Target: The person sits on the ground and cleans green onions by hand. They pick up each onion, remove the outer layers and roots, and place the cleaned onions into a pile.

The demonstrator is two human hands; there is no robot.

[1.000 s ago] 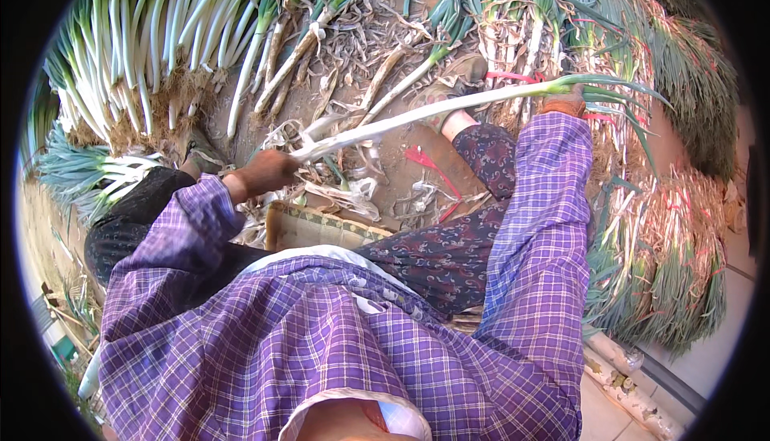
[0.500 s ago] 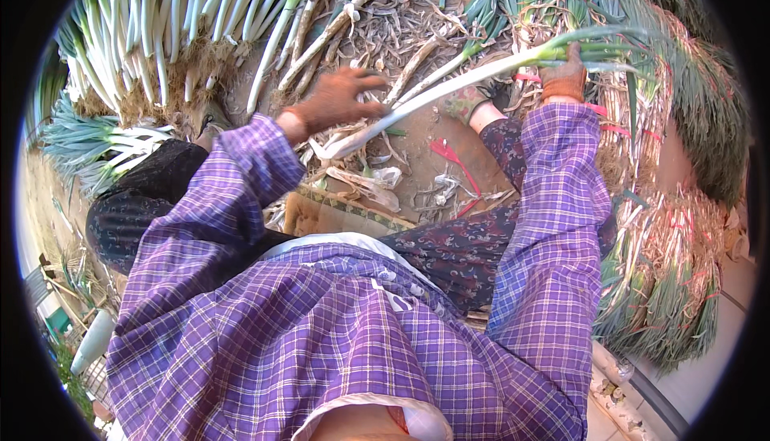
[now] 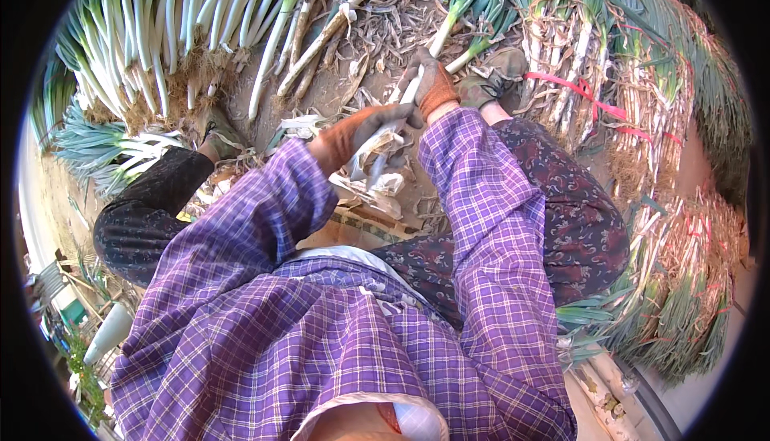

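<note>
"Near centre, reaching how?"
"Inward with left hand [image 3: 362,130] angled across leek stalk [image 3: 411,89]; cannot tell whether gripping. Just beyond, clamped on it with right hand [image 3: 434,85]."
"And far left?"
"Showing fanned-out leeks [image 3: 170,20], roots nearest."

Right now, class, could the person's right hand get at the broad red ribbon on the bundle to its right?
Probably not at once: the right hand seems closed around a pale stalk, so that grip would likely need freeing first. The broad red ribbon lies uncovered.
</note>
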